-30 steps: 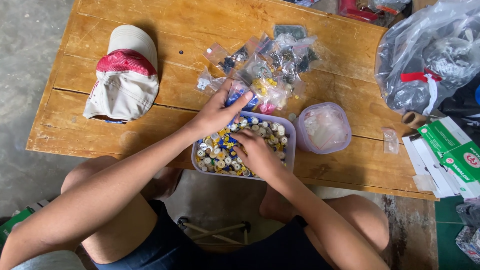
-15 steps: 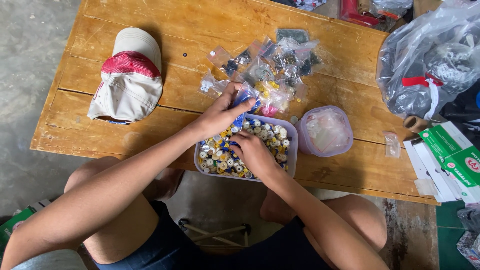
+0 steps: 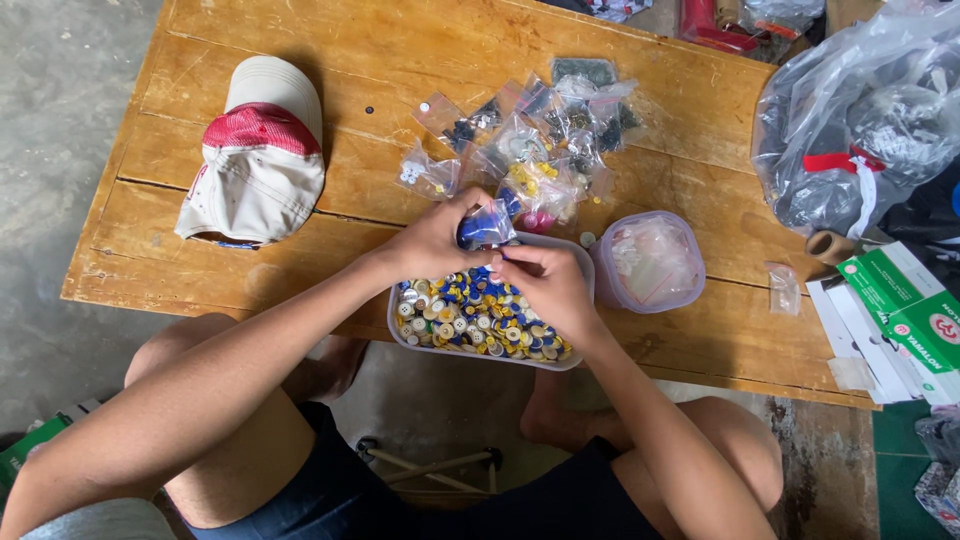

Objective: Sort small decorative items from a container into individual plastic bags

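Small bag: a small clear plastic bag holding blue buttons is held above the far rim of the tub, between the two hands.
Left hand: the left hand is closed around the bag's left side, fingers curled over its top.
Right hand: the right hand is pinched shut at the bag's mouth, thumb and forefinger pressed together (what lies between them is too small to tell); the palm is spread over the buttons below.
Tub: a shallow clear plastic tub filled with loose blue, white and yellow buttons is set at the near edge of the table, directly under both hands.
Lidded container: a round translucent pink-lidded plastic container is placed just right of the tub.
Packets: a heap of small clear packets of sorted buttons is spread just beyond the tub.
Cap: a beige cloth cap with a red panel is laid well to the left.
Table: a worn wooden plank table carries all of these.
Right edge: a large clear plastic sack with a red tie and green-and-white cardboard boxes are seen there.
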